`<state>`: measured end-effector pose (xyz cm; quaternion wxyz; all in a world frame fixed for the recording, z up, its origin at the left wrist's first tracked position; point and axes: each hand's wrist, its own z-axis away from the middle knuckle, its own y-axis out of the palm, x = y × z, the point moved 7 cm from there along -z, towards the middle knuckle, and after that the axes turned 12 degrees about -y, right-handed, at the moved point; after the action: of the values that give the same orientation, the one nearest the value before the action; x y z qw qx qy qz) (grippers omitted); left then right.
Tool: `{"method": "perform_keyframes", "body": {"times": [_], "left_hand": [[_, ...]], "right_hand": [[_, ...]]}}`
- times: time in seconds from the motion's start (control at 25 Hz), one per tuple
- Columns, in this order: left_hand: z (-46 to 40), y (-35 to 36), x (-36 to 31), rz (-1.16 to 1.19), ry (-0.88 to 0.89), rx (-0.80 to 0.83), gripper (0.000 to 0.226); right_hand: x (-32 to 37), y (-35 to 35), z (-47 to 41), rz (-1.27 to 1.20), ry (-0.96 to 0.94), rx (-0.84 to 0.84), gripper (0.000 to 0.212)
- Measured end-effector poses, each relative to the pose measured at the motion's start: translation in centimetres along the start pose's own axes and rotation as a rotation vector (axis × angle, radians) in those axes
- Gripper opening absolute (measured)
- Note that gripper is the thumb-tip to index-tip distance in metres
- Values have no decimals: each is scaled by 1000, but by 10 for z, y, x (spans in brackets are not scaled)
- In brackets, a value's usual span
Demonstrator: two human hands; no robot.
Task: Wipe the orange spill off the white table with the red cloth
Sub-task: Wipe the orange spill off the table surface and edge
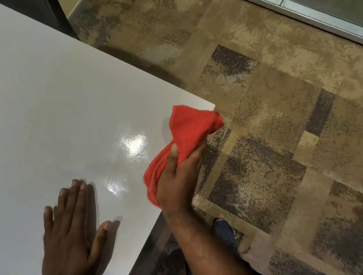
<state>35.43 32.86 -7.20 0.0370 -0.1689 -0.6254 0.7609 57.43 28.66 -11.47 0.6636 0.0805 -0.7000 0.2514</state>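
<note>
Head view looks down on my right hand [177, 180], closed around the bunched red cloth [189, 131], which sits lifted above the near right corner of the white table [30, 100]. My left hand [70, 232] lies flat and open on the tabletop near the front edge, holding nothing. I see no orange spill, only wet glossy streaks [134, 141] between my hands and the corner, so I judge the wiping nearly finished. To finish well, I should press a clean fold flat, sweep the streaks toward the corner edge, and brace with my left palm.
</note>
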Motion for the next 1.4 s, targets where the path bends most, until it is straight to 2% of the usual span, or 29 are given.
{"method": "perform_keyframes", "body": {"times": [0.16,0.32,0.44,0.56,0.68,0.8,0.92,1.0,1.12,1.4], "left_hand": [[1,-5,-2,31,27,-14,76],[-2,-2,2,8,49,19,74],[-2,0,6,23,72,70,82],[-1,-3,7,90,56,95,92],[-19,-11,4,189,-1,46,85],[-57,-14,5,230,-135,0,82],[-91,-21,19,241,-294,-80,84],[-100,-23,28,234,-370,-109,84],[-102,-22,25,190,-389,-113,86],[-105,-22,24,156,-427,-73,99]], "right_hand": [[0,-6,-46,-2,-23,-50,63],[-2,-10,-87,14,40,-42,46],[2,-13,-115,115,60,-11,35],[12,-10,-134,259,-56,113,39],[28,-3,-142,470,-206,250,41],[43,9,-142,721,-312,365,45],[53,25,-141,865,-373,441,52],[60,42,-143,901,-390,481,52],[70,74,-148,928,-424,546,51],[82,130,-151,938,-526,543,53]]}}
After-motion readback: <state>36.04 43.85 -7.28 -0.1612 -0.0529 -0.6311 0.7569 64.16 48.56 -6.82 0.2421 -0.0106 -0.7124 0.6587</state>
